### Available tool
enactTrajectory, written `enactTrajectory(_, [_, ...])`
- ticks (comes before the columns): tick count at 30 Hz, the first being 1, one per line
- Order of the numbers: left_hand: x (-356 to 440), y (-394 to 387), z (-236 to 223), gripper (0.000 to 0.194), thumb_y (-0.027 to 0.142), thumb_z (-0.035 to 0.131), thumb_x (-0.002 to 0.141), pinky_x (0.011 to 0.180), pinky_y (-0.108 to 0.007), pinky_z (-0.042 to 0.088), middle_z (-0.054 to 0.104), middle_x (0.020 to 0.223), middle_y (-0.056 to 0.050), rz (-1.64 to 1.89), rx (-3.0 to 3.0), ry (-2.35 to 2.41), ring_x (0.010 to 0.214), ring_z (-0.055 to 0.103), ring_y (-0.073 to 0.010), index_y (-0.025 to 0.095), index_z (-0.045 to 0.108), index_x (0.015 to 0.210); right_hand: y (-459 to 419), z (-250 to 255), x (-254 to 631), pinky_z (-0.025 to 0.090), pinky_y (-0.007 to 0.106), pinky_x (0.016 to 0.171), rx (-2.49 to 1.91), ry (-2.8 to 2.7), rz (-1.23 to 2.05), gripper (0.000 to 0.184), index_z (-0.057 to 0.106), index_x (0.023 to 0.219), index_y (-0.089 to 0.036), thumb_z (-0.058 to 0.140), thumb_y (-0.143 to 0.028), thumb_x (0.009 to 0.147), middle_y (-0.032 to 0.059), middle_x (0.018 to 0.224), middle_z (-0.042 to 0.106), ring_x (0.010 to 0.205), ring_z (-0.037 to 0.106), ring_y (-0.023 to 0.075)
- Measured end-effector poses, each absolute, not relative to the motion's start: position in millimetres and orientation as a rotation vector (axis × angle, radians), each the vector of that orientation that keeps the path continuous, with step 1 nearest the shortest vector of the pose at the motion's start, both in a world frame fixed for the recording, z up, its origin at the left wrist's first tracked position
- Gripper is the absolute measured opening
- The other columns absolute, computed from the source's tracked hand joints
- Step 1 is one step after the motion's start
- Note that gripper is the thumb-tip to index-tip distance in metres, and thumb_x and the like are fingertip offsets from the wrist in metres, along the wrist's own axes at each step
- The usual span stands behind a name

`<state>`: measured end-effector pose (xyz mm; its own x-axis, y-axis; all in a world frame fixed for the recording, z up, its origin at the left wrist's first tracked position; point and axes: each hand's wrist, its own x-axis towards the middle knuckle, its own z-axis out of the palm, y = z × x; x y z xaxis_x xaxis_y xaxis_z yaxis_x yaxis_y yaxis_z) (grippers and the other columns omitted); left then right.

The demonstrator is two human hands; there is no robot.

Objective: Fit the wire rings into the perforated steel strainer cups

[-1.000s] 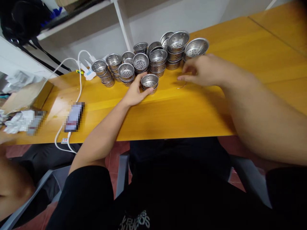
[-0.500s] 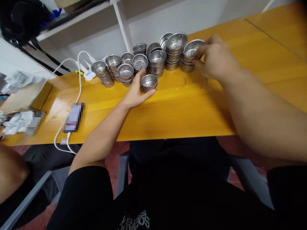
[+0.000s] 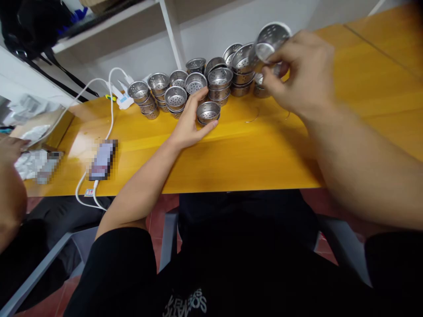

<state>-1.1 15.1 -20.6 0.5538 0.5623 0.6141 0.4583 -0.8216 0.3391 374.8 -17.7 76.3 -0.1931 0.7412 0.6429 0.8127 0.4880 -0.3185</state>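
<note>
In my right hand (image 3: 297,70) is a perforated metal cup (image 3: 272,37), raised above the table and tilted. Thumb and fingers pinch its side, and motion smears it. Below it, a similar cup (image 3: 261,83) stands on the table, partly hidden by the hand. My left hand (image 3: 191,121) curves round the front perforated cup (image 3: 209,113), thumb on the near side and fingers on the far side. That cup appears to sit on another one. Several stacks of the same cups stand close behind, among them a tall stack (image 3: 220,83) and a left-hand stack (image 3: 143,99).
On the table (image 3: 231,163) lie a phone (image 3: 103,160) with a white cable, a power strip (image 3: 124,100) and thin curved wire-like pieces (image 3: 254,116). A cardboard box (image 3: 61,125) stands left, with another person's arm (image 3: 11,189) beside it. A white shelf (image 3: 170,33) rises behind.
My right hand has lifted a cup off the right-hand stack, up and slightly left, tilting it. My left hand stays at the front cup. The other person's arm has come further into view.
</note>
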Motion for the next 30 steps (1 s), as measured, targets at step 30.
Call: enactTrajectory(30, [4.8,8.6,-7.2,0.105,0.107,0.057,0.111,0.158,-0.084,0.044,0.059,0.188,-0.015,1.119,2.652,0.908,0.184,0.059,-0.0545,0.045,0.042,0.195,-53.7,67.4,328.7,0.048,0.082,0.149,-1.007,-2.335,0.399,0.061,0.076,0.176,-0.059,0.076,-0.085,0.121,0.0073,0.181,0.074,0.178,0.055,0.0556])
